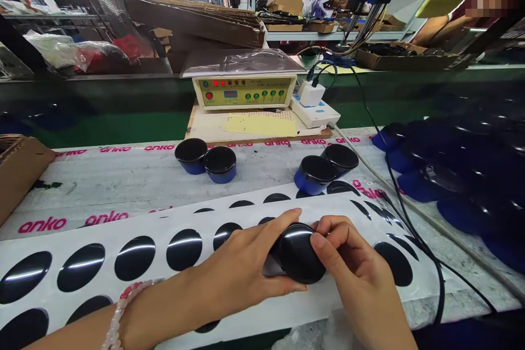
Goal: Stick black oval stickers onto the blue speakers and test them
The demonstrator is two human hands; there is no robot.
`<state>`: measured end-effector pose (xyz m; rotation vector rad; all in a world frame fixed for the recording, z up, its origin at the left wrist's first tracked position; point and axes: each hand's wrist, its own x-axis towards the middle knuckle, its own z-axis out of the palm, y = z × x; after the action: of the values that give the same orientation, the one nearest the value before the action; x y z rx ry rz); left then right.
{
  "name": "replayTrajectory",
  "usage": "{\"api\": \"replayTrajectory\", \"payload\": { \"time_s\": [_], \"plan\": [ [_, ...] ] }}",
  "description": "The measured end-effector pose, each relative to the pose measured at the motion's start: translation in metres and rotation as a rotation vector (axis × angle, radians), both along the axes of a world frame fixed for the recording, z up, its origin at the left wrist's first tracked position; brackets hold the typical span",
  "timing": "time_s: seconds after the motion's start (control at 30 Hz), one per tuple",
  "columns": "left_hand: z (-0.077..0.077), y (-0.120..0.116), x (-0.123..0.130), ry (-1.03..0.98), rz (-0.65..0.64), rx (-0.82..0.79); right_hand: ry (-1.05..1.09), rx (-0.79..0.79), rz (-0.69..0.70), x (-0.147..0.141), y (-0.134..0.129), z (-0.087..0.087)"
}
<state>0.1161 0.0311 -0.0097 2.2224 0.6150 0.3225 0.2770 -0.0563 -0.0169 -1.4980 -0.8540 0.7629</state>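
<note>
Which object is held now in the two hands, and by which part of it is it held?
A round black-topped object: the left hand grips its side; the right hand touches the top's right edge, but whether it pinches is unclear.

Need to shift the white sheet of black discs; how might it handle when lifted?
The white sheet looks thin, so it will probably sag. Its glossy black discs might feel slippery. Lying flat, it seems unlikely to roll.
</note>
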Motion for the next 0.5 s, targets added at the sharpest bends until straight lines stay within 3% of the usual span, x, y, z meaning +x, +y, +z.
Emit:
{"api": "replayTrajectory", "payload": {
  "time_s": [0.33,0.5],
  "plan": [
    [0.0005,0.0018,0.0004,0.013,-0.013,-0.066,-0.109,0.035,0.005,-0.004,-0.0006,0.0024],
    [0.002,0.0016,-0.0008,0.007,-0.028,-0.025,-0.14,0.047,-0.009,-0.0058,-0.0012,0.0]
  ]
}}
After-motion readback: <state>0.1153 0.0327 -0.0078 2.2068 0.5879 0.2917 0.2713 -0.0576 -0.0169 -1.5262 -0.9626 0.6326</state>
